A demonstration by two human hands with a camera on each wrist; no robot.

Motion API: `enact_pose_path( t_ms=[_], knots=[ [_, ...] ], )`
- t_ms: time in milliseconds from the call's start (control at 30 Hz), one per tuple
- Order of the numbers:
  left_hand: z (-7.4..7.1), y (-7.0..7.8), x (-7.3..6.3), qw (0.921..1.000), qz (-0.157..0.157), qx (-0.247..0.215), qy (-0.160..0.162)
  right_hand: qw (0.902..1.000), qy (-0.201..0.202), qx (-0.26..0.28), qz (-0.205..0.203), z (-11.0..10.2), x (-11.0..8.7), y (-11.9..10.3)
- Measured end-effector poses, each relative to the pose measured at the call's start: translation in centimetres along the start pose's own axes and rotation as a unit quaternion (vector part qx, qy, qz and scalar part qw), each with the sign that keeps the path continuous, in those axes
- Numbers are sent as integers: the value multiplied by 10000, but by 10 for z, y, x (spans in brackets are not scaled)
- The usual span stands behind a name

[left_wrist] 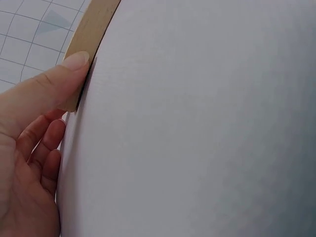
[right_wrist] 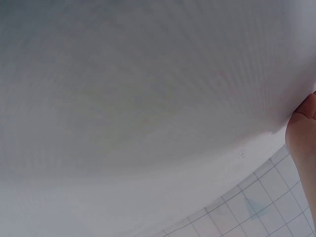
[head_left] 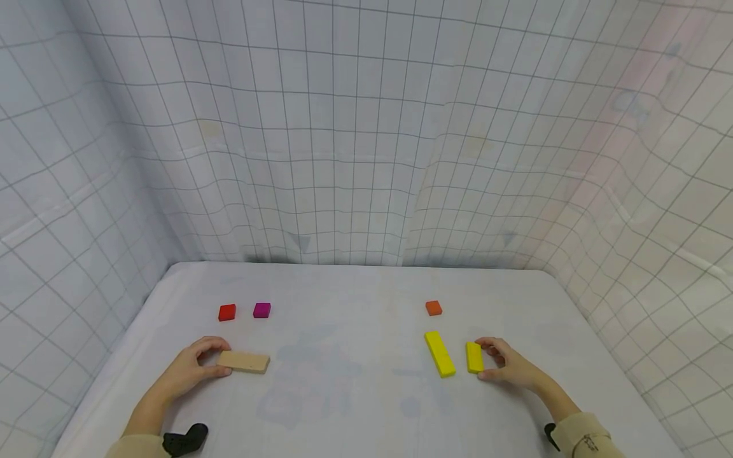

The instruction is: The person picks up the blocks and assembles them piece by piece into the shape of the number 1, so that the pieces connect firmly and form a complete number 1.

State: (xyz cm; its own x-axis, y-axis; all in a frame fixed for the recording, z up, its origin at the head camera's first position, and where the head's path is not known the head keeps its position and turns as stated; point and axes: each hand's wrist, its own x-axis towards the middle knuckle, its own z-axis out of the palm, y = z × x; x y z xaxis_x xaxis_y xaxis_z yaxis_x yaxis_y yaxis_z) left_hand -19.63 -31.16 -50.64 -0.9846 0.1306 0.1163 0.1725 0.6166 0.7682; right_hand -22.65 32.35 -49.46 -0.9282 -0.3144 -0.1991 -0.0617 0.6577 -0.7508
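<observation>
On the left of the table, my left hand (head_left: 189, 370) holds the left end of a plain wooden block (head_left: 247, 362) between thumb and fingers. The left wrist view shows the thumb pressed on the edge of that wooden block (left_wrist: 91, 32), which lies on the tabletop. Over on the right, my right hand (head_left: 509, 366) pinches a short yellow block (head_left: 474, 357), thumb at its near end and fingertips at its far end. A longer yellow block (head_left: 439, 354) lies slantwise just left of it. Only part of the right hand (right_wrist: 303, 133) shows in the right wrist view, without the block.
Behind the left hand lie a red block (head_left: 227, 312) and a purple block (head_left: 262, 310). An orange block (head_left: 433, 308) sits beyond the yellow ones. White cloth covers the table (head_left: 343, 394), and grid-patterned curtains (head_left: 355, 159) hang around its back and sides.
</observation>
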Motion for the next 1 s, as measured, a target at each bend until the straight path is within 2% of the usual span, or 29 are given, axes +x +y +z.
enact_pose_path(
  t_ms=[233, 433, 733, 900, 1000],
  knots=[
    [1, 3, 0, 9996, -255, -53, -108, 9998, 11, 174, -25, 0, 0, -1],
    [4, 3, 1, 9997, -236, -85, -40, 9999, 38, 124, 69, 0, 0, -3],
    [17, 15, 5, 9994, 75, 29, 325, 9998, 41, 65, 176, 2, 0, -6],
    [30, 23, 10, 9975, 465, -176, 499, 9999, 26, 81, 137, 1, -1, -6],
    [38, 30, 14, 9971, 526, -252, 497, 9999, 40, 54, 133, 1, 0, -5]
  ],
)
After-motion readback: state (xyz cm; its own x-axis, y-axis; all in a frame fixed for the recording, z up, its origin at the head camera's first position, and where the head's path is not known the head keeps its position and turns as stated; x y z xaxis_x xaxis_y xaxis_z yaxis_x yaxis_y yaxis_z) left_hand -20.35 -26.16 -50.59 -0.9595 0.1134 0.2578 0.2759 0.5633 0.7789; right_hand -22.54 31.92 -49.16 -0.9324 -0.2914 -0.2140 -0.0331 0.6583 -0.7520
